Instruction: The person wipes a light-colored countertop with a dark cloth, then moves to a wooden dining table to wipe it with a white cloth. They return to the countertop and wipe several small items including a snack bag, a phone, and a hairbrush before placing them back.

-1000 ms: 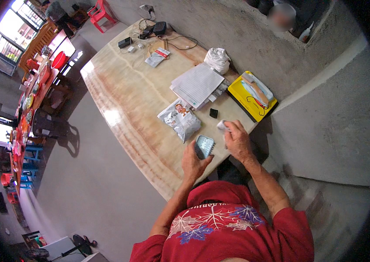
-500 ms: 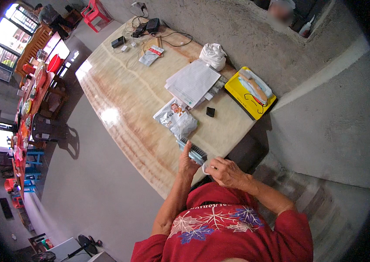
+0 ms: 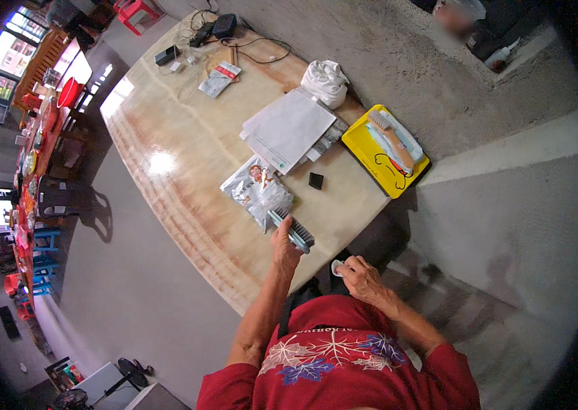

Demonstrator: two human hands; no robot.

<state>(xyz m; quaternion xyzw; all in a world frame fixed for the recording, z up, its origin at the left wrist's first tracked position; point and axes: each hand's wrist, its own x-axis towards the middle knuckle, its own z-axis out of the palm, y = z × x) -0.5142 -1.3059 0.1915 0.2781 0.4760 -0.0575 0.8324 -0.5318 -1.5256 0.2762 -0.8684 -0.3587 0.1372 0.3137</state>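
My left hand [image 3: 285, 249] grips a blue-grey brush [image 3: 298, 238] with dark bristles, held over the near edge of the table. In my right hand [image 3: 365, 280] the fingers pinch a small white piece [image 3: 336, 268], perhaps a wipe or cloth; its kind is unclear. That hand is beside the table's corner, apart from the brush. Just beyond the brush lies a silver-white plastic packet [image 3: 253, 190] with a cartoon figure. A small black square object [image 3: 315, 181] rests to the right of the packet.
The pale marbled table [image 3: 186, 171] carries paper sheets [image 3: 285, 133], a white cloth bundle [image 3: 324, 83], and a yellow tray [image 3: 398, 186] holding a wooden-handled brush [image 3: 392, 142]. Cables and a black box [image 3: 224, 26] lie at the far end. A grey wall [image 3: 507, 219] rises on the right.
My right hand has drawn away from the brush, rightward and nearer my body, still with the white piece. The brush has tilted in my left hand. The whole view has shifted slightly.
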